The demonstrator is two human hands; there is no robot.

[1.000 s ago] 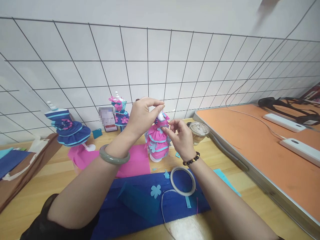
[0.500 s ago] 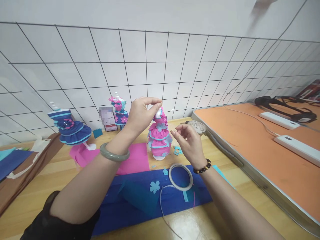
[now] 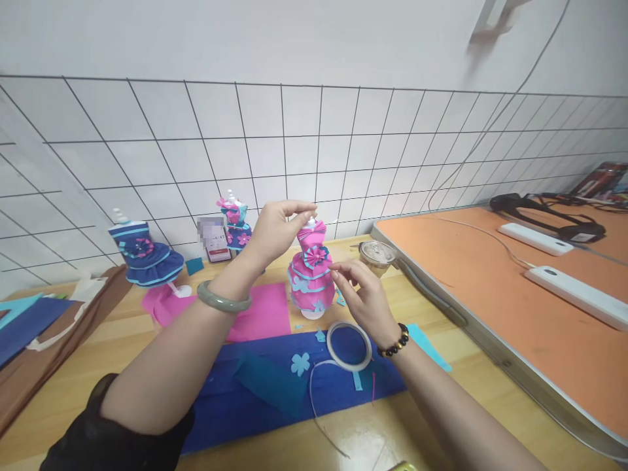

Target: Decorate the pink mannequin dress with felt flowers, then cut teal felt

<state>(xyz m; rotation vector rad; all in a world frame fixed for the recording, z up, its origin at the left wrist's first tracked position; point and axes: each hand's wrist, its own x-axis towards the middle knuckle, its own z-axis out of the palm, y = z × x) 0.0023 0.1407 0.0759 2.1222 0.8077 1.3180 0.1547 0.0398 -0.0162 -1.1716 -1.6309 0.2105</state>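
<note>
A miniature dress form in a pink ruffled dress (image 3: 312, 291) stands upright on a white base, with light-blue trim and a pink-and-blue rosette at the waist. My left hand (image 3: 282, 226) reaches over it, thumb and forefinger pinched on the white knob at its top. At the dress's right edge, beside the waist, is my right hand (image 3: 363, 294), its fingers curved with thumb and forefinger slightly apart; whether they touch the fabric is unclear. On blue fabric (image 3: 220, 412) in front lie a light-blue flower cutout (image 3: 300, 364) and a roll of narrow tape (image 3: 367, 347).
Two more dressed forms, a navy one (image 3: 147, 252) and a smaller one (image 3: 238, 226), stand left, a phone (image 3: 216, 245) between them. Pink fabric (image 3: 265, 314) lies on the table. A lidded cup (image 3: 377, 255) stands right, beside an orange board (image 3: 466, 281) carrying power strips (image 3: 579, 294).
The pink-dressed form has turned, so the waist rosette now faces me. My right hand has moved left to the dress's edge. My left hand stays at the top; the view has shifted slightly.
</note>
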